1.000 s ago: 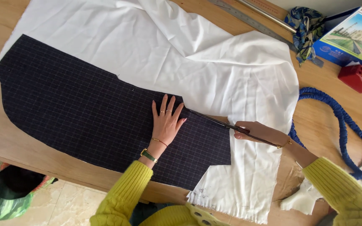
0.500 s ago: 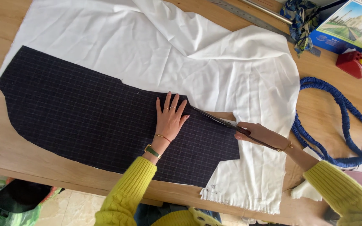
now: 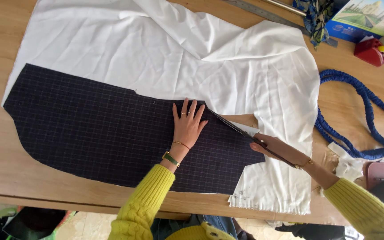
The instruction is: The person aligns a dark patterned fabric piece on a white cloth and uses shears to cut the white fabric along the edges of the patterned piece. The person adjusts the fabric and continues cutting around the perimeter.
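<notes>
White lining [image 3: 227, 66] had parted further beyond the scissors [image 3: 236, 129] gripped by the right hand [image 3: 274, 149]; left hand [image 3: 188, 126] lay flat, pinning dark checked fabric [image 3: 103, 133].

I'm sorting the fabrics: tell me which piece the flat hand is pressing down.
The dark checked piece: the left hand lies flat on it, over the plain white cloth beneath.

Scissor handles [image 3: 275, 153] hidden within right hand [image 3: 274, 149]; blue cord [image 3: 361, 111] cut off at right edge.
</notes>
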